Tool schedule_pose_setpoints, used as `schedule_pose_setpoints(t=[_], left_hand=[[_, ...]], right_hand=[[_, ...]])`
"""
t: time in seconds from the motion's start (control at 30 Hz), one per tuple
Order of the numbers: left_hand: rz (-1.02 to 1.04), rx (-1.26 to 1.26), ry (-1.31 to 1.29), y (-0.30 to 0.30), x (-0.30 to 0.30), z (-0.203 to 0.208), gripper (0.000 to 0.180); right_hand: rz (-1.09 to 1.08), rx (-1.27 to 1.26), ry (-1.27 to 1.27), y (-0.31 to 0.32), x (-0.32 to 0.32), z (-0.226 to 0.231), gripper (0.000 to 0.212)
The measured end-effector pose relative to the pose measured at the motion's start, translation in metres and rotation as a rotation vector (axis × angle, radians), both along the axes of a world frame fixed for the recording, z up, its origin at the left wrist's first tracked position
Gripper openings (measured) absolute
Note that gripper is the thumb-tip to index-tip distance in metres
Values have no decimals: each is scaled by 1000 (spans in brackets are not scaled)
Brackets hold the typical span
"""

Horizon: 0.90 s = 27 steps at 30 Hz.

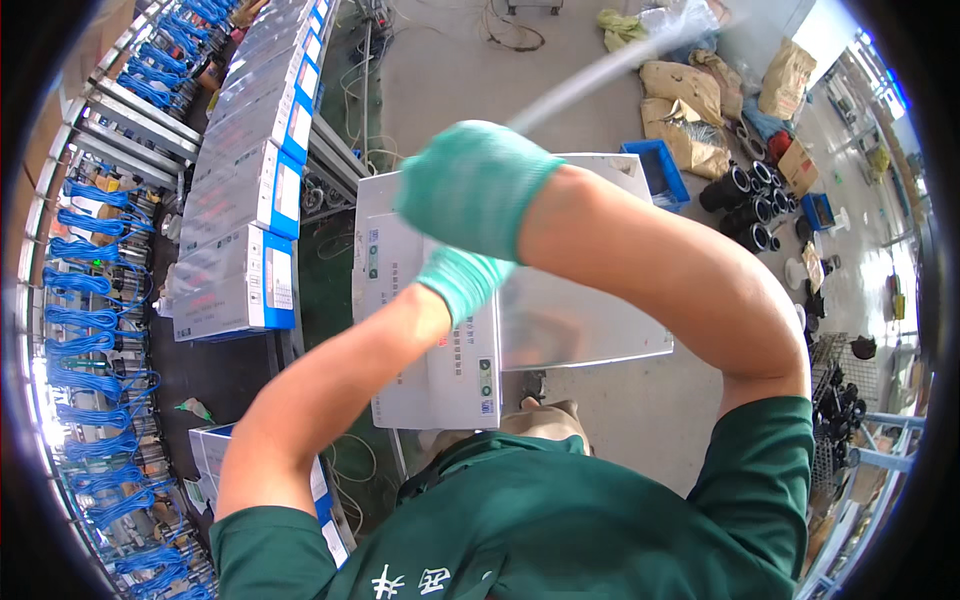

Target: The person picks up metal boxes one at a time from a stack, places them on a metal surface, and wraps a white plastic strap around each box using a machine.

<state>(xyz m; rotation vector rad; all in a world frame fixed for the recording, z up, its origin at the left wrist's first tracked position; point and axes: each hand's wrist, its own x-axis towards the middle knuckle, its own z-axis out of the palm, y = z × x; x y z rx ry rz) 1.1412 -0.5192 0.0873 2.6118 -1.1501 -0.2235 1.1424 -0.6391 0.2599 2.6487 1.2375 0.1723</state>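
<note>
White-and-blue boxes [235, 225] line the left conveyor; brown sacks [685, 115] lie top right; small labels [486, 378] mark the white appliance.

A large white appliance [560, 330], boxy like a washing machine seen from above, stands on the grey floor straight below the worker. Its glossy translucent lid lies shut, and a control strip with small buttons runs along its left edge. A pale, slim strap [600, 75] rises slantwise from the upper gloved fist toward the top of the room, blurred along its length; its far end is too faint to make out.
</note>
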Motion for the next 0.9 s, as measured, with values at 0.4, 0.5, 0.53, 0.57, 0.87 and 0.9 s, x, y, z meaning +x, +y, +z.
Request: schedule_pose_setpoints(t=[0.4,0.5,0.53,0.57,0.87,0.9], left_hand=[[80,627,-540,325,84,3,37],[206,661,-679,402,85,10,35],[266,697,-680,423,86,15,37],[334,758,-647,440,84,19,38],[617,556,-518,462,82,82,26],[586,326,-521,451,87,81,28]], right_hand=[[-504,1231,-112,1,30,-136,28],[-1052,937,326,19,30,-250,76],[-1178,861,422,28,32,-274,84],[-1194,867,410,34,35,-290,85],[-1398,777,338,74,30,-282,84],[-1400,776,343,75,30,-280,83]])
